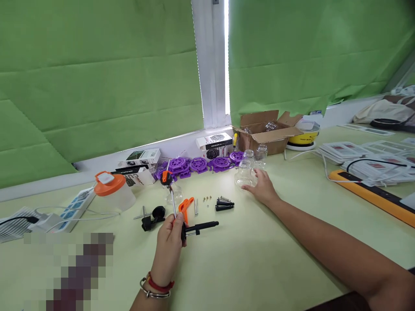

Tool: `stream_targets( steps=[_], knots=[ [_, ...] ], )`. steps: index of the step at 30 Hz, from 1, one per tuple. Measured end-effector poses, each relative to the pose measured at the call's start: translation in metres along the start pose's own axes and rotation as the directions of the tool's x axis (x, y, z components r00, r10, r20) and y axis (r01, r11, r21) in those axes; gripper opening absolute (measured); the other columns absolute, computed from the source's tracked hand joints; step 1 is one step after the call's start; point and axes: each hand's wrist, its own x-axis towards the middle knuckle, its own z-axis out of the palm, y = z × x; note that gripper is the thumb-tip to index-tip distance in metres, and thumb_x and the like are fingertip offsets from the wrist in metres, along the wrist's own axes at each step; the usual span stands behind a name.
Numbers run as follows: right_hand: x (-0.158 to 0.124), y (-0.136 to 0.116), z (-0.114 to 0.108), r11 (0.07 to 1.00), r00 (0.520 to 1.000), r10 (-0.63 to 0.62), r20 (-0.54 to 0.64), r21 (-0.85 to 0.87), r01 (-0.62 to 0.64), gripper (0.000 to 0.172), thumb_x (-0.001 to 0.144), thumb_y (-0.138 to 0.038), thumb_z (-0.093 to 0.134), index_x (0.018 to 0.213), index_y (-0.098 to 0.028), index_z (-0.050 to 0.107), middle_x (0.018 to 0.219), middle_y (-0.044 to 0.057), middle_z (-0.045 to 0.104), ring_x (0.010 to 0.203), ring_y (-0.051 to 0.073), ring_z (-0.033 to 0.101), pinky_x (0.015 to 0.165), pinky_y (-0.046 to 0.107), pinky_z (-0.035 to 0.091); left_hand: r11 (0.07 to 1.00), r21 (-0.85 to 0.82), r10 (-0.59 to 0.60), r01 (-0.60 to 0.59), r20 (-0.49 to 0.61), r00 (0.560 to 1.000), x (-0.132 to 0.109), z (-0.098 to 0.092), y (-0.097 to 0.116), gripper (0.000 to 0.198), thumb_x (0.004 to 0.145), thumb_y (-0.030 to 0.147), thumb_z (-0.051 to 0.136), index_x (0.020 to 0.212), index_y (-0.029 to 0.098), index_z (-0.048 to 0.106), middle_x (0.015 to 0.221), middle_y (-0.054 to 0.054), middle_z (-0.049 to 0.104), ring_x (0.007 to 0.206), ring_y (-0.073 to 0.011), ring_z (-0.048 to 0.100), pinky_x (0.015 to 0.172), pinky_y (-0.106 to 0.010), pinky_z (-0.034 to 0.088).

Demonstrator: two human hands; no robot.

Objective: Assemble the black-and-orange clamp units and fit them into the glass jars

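Note:
My left hand [169, 237] is closed around a black tool [202, 226] with a side handle. A thin metal rod [173, 203] rises from that hand towards a black-and-orange piece [166, 177]; whether they are joined I cannot tell. My right hand [264, 188] has its thumb and fingers around a clear jar [244, 175] on the table. More clear jars [261, 152] stand just behind it. Between my hands lie an orange clamp-like part [185, 208], metal pins [196, 206], small brass-coloured pieces [207, 198] and a black holder with bits [224, 204]. Black parts [153, 217] lie left of my left hand.
Purple round parts [198, 164] line the back, near printed boxes [214, 144] and an open cardboard box [269, 131]. At left are an orange-lidded container [115, 190] and a power strip [76, 207]. A yellow bowl [303, 137], stacked white sheets [343, 151] and an orange-and-black bar [376, 194] are at right.

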Motion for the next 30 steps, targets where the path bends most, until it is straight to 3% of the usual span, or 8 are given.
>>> stream_targets(
  steps=[3,7,9,13,15,19,24,30],
  knots=[
    [-0.025,-0.038,-0.01,0.975,0.971,-0.22,-0.095,-0.064,0.214,0.06,0.074,-0.052,0.062,0.121,-0.016,0.05,0.121,0.016,0.05,0.119,0.032,0.04,0.102,0.047,0.03,1.0,-0.018,-0.024,0.025,0.023,0.999,0.0,0.002,0.0,0.038,0.077,0.055,0.056,0.064,0.02,0.047,0.057,0.005,0.043,0.049,-0.0092,0.043,0.044,-0.019,0.037],
    [-0.067,-0.104,-0.021,0.922,0.914,-0.386,0.125,0.07,0.38,0.035,0.086,-0.045,0.05,0.106,-0.02,0.062,0.113,0.013,0.054,0.111,0.028,0.045,0.096,0.045,0.034,1.0,-0.012,-0.025,0.026,0.093,0.995,-0.001,0.006,0.001,0.032,0.076,0.049,0.06,0.07,0.02,0.048,0.059,0.005,0.042,0.05,-0.0087,0.043,0.046,-0.02,0.038],
    [-0.081,-0.128,-0.02,0.886,0.826,-0.462,0.322,0.204,0.416,0.029,0.086,-0.043,0.05,0.101,-0.022,0.065,0.108,0.011,0.058,0.104,0.027,0.049,0.092,0.044,0.035,1.0,-0.007,-0.001,0.002,0.142,0.99,-0.002,0.008,-0.001,0.03,0.074,0.045,0.064,0.076,0.02,0.049,0.062,0.006,0.043,0.051,-0.008,0.044,0.048,-0.02,0.039],
    [-0.09,-0.143,-0.005,0.932,0.551,-0.313,0.774,0.361,0.021,0.031,0.086,-0.043,0.048,0.073,-0.019,0.063,0.065,0.003,0.055,0.058,0.014,0.046,0.057,0.029,0.037,0.997,-0.027,0.081,-0.078,0.152,0.985,-0.001,0.008,-0.009,0.041,0.078,0.041,0.063,0.11,0.023,0.044,0.07,0.005,0.05,0.054,-0.0093,0.048,0.052,-0.022,0.042],
    [-0.093,-0.142,0.002,0.9,0.488,-0.219,0.845,0.368,-0.234,0.035,0.087,-0.046,0.046,0.072,-0.017,0.06,0.058,0.0,0.051,0.049,0.01,0.036,0.05,0.025,0.03,0.981,-0.043,0.189,-0.187,0.069,0.979,-0.001,0.008,-0.01,0.052,0.079,0.038,0.062,0.122,0.025,0.037,0.084,0.0,0.057,0.069,-0.0135,0.057,0.064,-0.027,0.048],
    [-0.099,-0.14,0.003,0.724,0.478,-0.251,0.841,0.491,-0.485,0.04,0.086,-0.055,0.046,0.082,-0.016,0.057,0.056,-0.002,0.05,0.052,0.009,0.035,0.055,0.024,0.029,0.872,0.056,0.485,-0.485,0.015,0.874,-0.002,0.005,-0.007,0.055,0.072,0.031,0.071,0.122,0.024,0.048,0.131,-0.012,0.046,0.126,-0.0267,0.041,0.105,-0.041,0.032],
    [-0.11,-0.148,-0.008,0.58,0.465,-0.329,0.822,0.564,-0.588,0.045,0.083,-0.058,0.05,0.077,-0.014,0.057,0.054,-0.003,0.048,0.056,0.01,0.04,0.063,0.026,0.031,0.65,0.289,0.676,-0.703,0.204,0.708,-0.009,0.005,-0.004,0.1,0.06,0.042,0.079,0.141,0.026,0.022,0.145,-0.014,0.03,0.135,-0.033,0.027,0.108,-0.052,0.026],
    [-0.123,-0.151,-0.005,0.434,0.432,-0.293,0.853,0.521,-0.735,0.048,0.073,-0.06,0.061,0.076,-0.012,0.06,0.079,0.003,0.055,0.06,0.008,0.04,0.061,0.026,0.03,0.482,0.592,0.679,-0.646,0.214,0.702,-0.019,0.015,-0.002,0.127,0.041,0.059,0.081,0.142,0.019,0.015,0.138,-0.019,0.034,0.127,-0.0403,0.034,0.101,-0.059,0.032]
  ],
)
